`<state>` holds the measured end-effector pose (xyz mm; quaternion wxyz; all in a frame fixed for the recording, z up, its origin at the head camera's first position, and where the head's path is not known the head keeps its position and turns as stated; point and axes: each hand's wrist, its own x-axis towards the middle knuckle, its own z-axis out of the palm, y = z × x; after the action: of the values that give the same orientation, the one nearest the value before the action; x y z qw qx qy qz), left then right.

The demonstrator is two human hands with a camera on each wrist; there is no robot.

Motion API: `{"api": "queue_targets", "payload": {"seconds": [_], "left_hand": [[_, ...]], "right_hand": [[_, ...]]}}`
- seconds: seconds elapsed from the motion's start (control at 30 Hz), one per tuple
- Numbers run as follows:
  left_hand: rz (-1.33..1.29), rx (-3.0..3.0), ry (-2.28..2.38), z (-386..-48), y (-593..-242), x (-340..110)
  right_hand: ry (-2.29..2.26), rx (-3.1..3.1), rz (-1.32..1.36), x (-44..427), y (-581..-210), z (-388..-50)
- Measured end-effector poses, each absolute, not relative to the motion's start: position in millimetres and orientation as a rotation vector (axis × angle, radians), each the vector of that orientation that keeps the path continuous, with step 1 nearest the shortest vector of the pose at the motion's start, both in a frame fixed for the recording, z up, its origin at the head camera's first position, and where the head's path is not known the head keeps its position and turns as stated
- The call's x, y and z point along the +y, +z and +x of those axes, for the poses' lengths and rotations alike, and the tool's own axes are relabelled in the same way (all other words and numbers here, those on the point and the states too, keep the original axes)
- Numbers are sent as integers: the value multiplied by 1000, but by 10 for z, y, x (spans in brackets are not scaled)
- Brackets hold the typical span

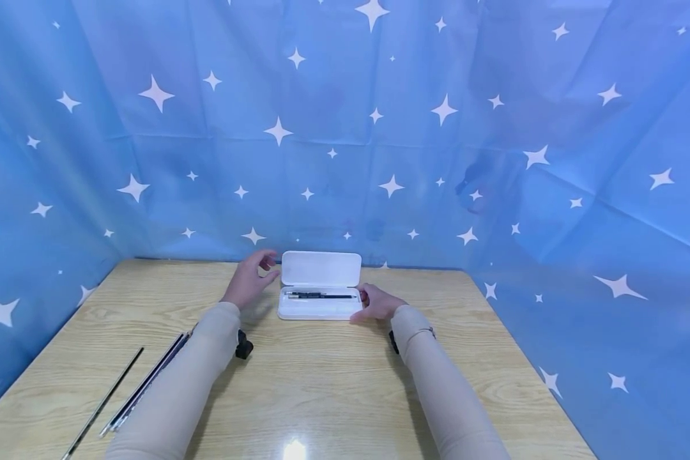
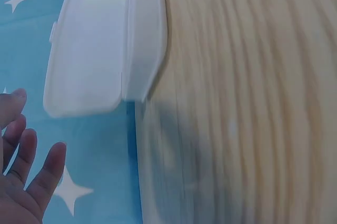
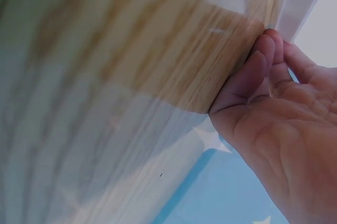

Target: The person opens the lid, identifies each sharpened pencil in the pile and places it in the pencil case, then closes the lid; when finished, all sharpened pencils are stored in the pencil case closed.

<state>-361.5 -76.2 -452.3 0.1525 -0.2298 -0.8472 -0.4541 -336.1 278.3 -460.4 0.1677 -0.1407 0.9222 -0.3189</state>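
A white pencil case (image 1: pixel 321 310) lies near the table's back edge, its lid (image 1: pixel 321 268) raised and tilted back. Dark pencils (image 1: pixel 328 296) lie lengthwise inside it. My right hand (image 1: pixel 381 303) grips the case's right end, thumb at the front corner and fingers curled along the side; the right wrist view shows that hand (image 3: pixel 284 113) against the case's edge. Just left of the lid, my left hand (image 1: pixel 253 279) holds nothing, its fingers loosely bent and apart. In the left wrist view a gap separates this hand (image 2: pixel 26 171) from the case (image 2: pixel 87 45).
Several dark, slender pencils (image 1: pixel 149 380) lie on the wooden table (image 1: pixel 322 390) beside my left forearm, with a single one (image 1: pixel 106 399) farther left. A blue curtain with white stars (image 1: pixel 333 128) hangs behind the table and along its sides.
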Motion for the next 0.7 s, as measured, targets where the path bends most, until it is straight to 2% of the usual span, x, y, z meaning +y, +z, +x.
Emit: {"api": "queue_targets", "payload": {"seconds": [0.7], "left_hand": [[-556, -2432, -1192, -3350, -4502, -1474]], "right_hand": [[-925, 2626, -376, 2770, -4616, -3348]]}}
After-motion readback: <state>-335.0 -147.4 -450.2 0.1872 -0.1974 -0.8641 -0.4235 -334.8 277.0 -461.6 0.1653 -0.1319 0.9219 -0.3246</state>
